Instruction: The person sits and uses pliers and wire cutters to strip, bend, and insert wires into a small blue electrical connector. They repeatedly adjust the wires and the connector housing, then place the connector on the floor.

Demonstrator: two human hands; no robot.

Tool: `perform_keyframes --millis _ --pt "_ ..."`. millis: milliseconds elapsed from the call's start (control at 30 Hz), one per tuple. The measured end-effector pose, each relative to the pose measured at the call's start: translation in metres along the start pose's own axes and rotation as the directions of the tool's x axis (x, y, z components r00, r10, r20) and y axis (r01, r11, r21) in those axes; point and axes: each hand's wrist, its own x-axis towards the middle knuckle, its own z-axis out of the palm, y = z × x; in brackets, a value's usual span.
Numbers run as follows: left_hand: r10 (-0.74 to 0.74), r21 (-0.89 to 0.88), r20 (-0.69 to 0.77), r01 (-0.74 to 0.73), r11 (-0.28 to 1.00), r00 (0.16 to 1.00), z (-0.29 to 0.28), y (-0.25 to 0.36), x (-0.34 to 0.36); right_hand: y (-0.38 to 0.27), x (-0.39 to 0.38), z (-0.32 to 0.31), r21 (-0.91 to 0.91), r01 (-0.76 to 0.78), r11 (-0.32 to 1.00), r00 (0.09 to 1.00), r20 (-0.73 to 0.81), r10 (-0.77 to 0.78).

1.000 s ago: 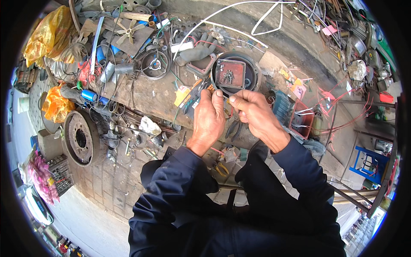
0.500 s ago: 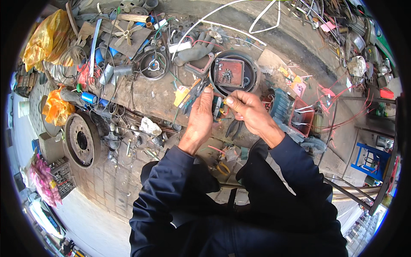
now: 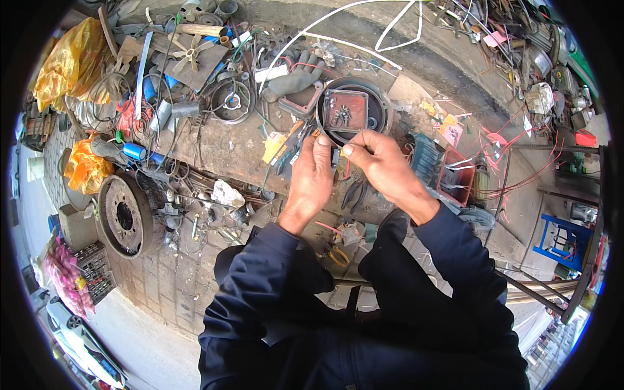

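My left hand (image 3: 311, 179) is closed, thumb up, around a small dark part with a metallic edge (image 3: 335, 158), mostly hidden by the fingers. My right hand (image 3: 383, 169) is pinched close beside it, thumb against forefinger; whatever lies in that pinch is too small to make out. Just beyond both hands stands a round dark metal housing (image 3: 387, 120), and a red square tray (image 3: 357, 102) with small metal fasteners (image 3: 342, 116) rests in it. Below the hands lie dark-handled pliers (image 3: 354, 196) with their handles spread.
Yellow-handled pliers (image 3: 338, 256) lie on the paving near my feet. To the right are a ribbed blue-green casing (image 3: 425, 159) and a red open box (image 3: 457, 179). A grey glove (image 3: 296, 82), a heavy wheel rim (image 3: 123, 216) and an orange bag (image 3: 87, 164) are on the left.
My right hand has shifted slightly, and its fingers sit differently near the part. The yellow piece seen between my hands earlier no longer shows. My left hand has moved a little downward and right.
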Motion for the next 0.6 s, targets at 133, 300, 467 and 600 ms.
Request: perform_keyframes --millis 133,300,467,600 --pt "-0.09 -0.363 0.165 0.145 0.92 0.982 -0.007 -0.008 0.004 0.007 -0.004 -0.002 0.326 -0.247 0.913 0.966 0.155 0.207" --pt "-0.243 -0.484 0.256 0.341 0.805 0.936 -0.008 -0.007 0.002 0.009 -0.004 -0.001 0.386 -0.263 0.884 0.962 0.171 0.212" --pt "0.006 0.05 0.025 -0.008 0.999 1.0 -0.001 0.001 0.0 -0.004 -0.003 0.0 -0.048 -0.045 0.998 0.999 0.0 0.045" --pt "0.046 0.111 0.004 -0.046 0.993 0.999 -0.001 -0.001 0.0 -0.008 -0.003 0.0 -0.249 0.06 0.967 0.998 -0.021 -0.067"
